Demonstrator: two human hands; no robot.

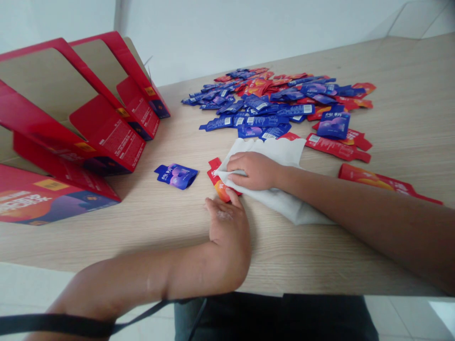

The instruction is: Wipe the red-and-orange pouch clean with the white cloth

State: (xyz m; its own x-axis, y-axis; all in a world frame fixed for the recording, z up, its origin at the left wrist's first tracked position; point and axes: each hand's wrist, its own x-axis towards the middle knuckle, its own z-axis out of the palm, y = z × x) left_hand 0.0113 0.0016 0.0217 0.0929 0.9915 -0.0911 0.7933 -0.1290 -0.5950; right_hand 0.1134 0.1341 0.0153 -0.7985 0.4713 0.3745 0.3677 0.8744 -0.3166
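Note:
My right hand [254, 170] grips a thin white cloth [284, 154] between thumb and fingers and presses a fold of it onto a small red-and-orange spout pouch [214, 176]. The pouch lies flat on the table, its right part covered by the cloth. At the pouch's near edge my left hand [229, 218] holds it with the fingertips; some of those fingers are hidden. To the left lies a single blue pouch [177, 176] with a purple fruit print, apart from both hands.
A spread pile of blue and red pouches [256, 104] covers the back middle of the wooden table [170, 232]. Red cartons [103, 137] with open fronts stand along the left. Another red pouch [377, 179] lies beyond my right forearm. A white wall [249, 33] rises behind.

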